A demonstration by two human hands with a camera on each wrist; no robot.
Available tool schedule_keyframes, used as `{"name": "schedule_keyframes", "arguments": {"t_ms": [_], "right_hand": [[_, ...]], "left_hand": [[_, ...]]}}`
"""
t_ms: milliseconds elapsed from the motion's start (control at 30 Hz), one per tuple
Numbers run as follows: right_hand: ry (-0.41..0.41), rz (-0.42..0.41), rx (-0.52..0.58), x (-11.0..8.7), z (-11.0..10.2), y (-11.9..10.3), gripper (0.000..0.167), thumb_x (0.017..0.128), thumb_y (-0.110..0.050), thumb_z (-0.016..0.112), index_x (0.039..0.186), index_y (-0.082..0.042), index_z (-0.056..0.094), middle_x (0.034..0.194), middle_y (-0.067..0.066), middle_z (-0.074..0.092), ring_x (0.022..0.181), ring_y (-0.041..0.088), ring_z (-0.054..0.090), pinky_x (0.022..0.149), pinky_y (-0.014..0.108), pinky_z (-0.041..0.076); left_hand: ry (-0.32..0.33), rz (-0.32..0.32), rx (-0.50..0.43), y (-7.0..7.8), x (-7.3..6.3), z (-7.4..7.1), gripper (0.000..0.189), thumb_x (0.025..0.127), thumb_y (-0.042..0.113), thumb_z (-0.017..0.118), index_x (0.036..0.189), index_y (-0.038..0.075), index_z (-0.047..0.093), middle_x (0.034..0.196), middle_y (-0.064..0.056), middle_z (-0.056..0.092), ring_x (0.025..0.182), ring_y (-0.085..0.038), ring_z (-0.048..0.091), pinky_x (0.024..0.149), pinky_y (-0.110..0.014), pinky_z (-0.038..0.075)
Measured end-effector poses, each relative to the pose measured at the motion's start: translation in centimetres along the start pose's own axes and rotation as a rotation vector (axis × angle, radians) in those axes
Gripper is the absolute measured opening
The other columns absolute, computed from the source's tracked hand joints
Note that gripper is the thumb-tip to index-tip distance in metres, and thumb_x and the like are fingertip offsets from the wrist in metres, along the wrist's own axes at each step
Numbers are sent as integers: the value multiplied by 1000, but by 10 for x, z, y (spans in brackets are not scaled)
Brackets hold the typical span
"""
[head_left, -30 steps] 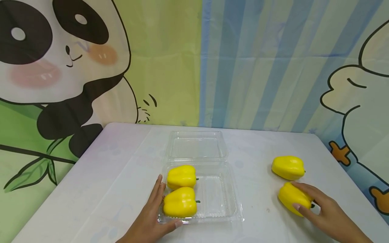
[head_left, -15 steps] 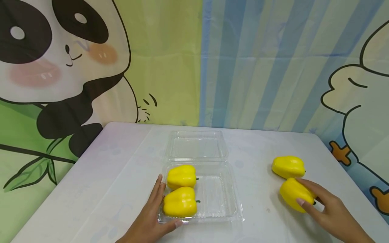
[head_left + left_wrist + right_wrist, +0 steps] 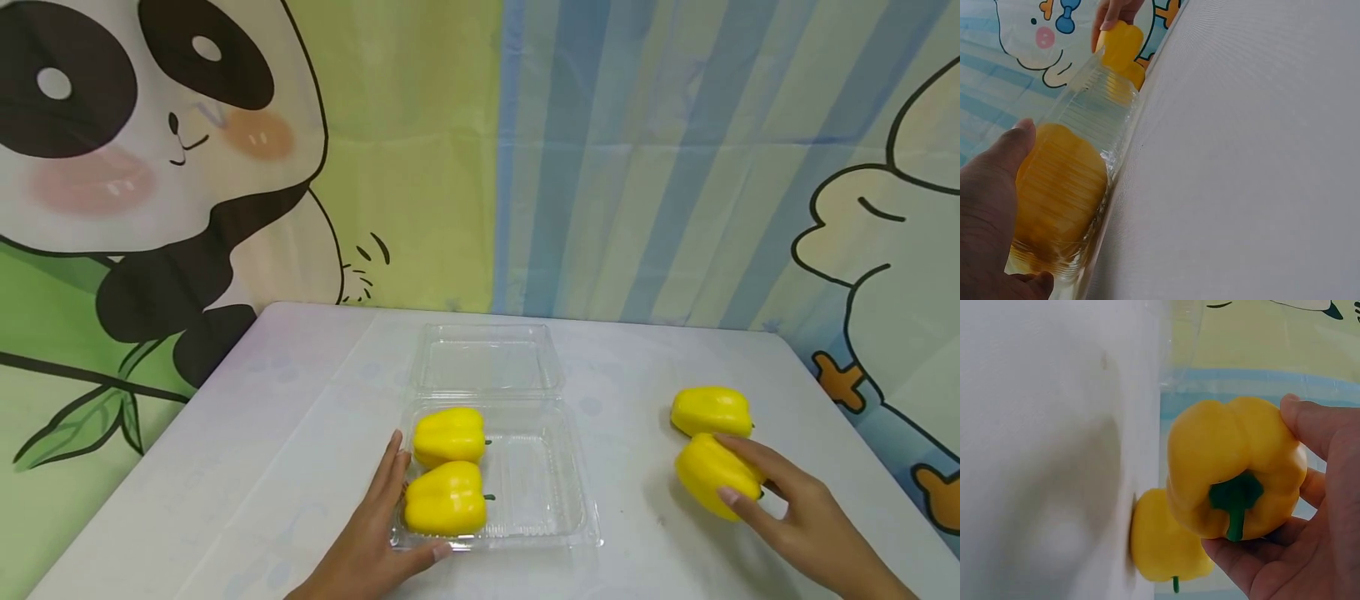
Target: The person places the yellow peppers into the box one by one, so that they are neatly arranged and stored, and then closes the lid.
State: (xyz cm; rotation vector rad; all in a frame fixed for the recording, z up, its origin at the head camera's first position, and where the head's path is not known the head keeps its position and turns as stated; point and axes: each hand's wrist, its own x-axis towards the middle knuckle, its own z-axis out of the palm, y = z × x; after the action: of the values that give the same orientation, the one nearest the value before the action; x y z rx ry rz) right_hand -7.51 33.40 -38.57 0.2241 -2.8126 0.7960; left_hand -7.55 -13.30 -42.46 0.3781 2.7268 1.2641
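Note:
My right hand (image 3: 798, 508) grips a yellow bell pepper (image 3: 716, 475) between thumb and fingers. In the right wrist view this bell pepper (image 3: 1235, 462) is off the table, its green stem facing the camera. Just behind it lies another yellow bell pepper (image 3: 711, 410) on the table. A clear plastic clamshell container (image 3: 536, 492) lies open, with two yellow bell peppers (image 3: 446, 500) in the left part of its base. My left hand (image 3: 367, 521) rests at the container's front left corner, fingers straight along the side and thumb at the front edge.
The container's clear lid (image 3: 487, 358) lies folded back toward the rear of the white table (image 3: 300, 433). Behind the table hangs a printed curtain (image 3: 420, 167) with a panda and blue stripes.
My right hand has raised the bell pepper from the table and carried it slightly back, then a little left. The left hand and the container have stayed in place.

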Motion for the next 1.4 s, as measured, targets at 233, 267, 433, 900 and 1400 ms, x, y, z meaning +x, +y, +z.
{"name": "schedule_keyframes", "arguments": {"t_ms": [233, 267, 433, 900, 1400], "right_hand": [[56, -108, 21, 7, -3, -13, 57, 85, -17, 78, 137, -13, 55, 133, 17, 56, 106, 17, 57, 75, 15, 52], [59, -126, 29, 7, -3, -16, 57, 85, -16, 78, 137, -14, 55, 132, 16, 56, 106, 9, 55, 76, 12, 50], [55, -203, 85, 10, -2, -31, 58, 84, -11, 78, 137, -17, 56, 132, 8, 56, 108, -12, 44, 80, 6, 44], [7, -354, 148, 24, 11, -61, 61, 83, -7, 78, 138, -18, 55, 134, 0, 56, 120, -3, 45, 86, 12, 46], [-99, -411, 277, 26, 22, -80, 61, 86, -6, 74, 141, -17, 50, 139, 1, 53, 118, 9, 54, 86, 24, 53]], "left_hand": [[-10, -6, 5, 0, 1, 0, 120, 75, 62, 74, 155, 2, 8, 162, 4, -13, 146, -28, 7, 109, -58, 23], [-12, -9, 5, 0, 1, 0, 120, 75, 62, 74, 155, 2, 8, 162, 4, -13, 146, -28, 7, 110, -58, 23], [-15, -12, 13, 1, 2, 0, 120, 74, 62, 75, 155, 2, 8, 162, 4, -13, 146, -28, 7, 110, -57, 24], [4, 12, 18, -2, 2, 0, 120, 73, 62, 75, 155, 3, 10, 162, 4, -11, 146, -27, 8, 110, -56, 24], [-15, -15, 4, 1, 2, -1, 120, 74, 62, 75, 155, 4, 8, 162, 5, -13, 146, -26, 7, 110, -56, 23]]}}
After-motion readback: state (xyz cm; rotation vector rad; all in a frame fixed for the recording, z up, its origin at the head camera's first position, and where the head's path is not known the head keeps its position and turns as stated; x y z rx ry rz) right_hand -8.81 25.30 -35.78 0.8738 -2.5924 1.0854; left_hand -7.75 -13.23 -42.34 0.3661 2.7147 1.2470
